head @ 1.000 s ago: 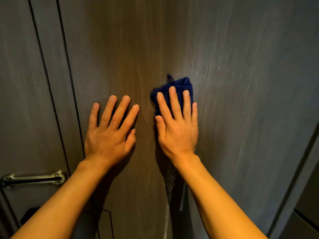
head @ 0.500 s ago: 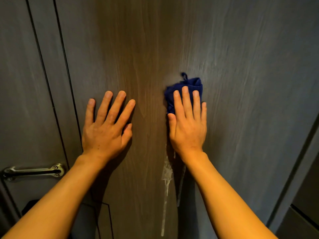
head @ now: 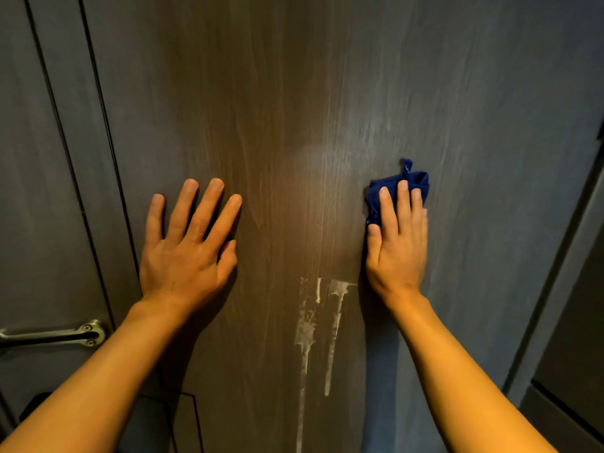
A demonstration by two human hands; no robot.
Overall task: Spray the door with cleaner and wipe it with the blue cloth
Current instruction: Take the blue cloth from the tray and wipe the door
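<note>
A dark wood-grain door (head: 294,93) fills the view. My right hand (head: 397,246) lies flat on it, right of centre, pressing the bunched blue cloth (head: 415,178) against the surface; the cloth pokes out above and left of my fingertips. My left hand (head: 188,246) rests flat on the door with fingers spread, holding nothing. White streaks of cleaner (head: 322,322) run down the door between my forearms, just below and left of my right hand. No spray bottle is in view.
A metal door handle (head: 55,335) sits at the lower left, beside thin vertical grooves (head: 108,142) in the door. The door frame (head: 555,289) runs down the right side, with a darker panel beyond it.
My right hand has slid the blue cloth to the right across the door, uncovering more of the white cleaner streaks. My left hand stays flat in the same place.
</note>
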